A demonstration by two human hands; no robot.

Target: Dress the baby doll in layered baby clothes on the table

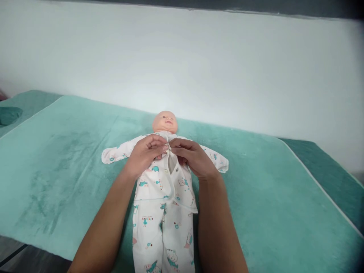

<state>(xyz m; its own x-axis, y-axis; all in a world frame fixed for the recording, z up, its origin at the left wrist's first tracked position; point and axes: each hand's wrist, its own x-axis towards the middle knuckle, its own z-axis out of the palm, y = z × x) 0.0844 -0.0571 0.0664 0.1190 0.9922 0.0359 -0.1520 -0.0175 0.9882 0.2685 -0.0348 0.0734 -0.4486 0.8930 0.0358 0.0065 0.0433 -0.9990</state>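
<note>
On chest of doll [165, 122], hands [145, 153] [195, 155] pinch jacket front [170, 151]; lettering [148, 218] on trousers [178, 242] illegible.

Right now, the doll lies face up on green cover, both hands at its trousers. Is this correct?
Not trousers: in the head view, left hand and right hand are at the jacket front. The doll lies face up on the green cover.
</note>
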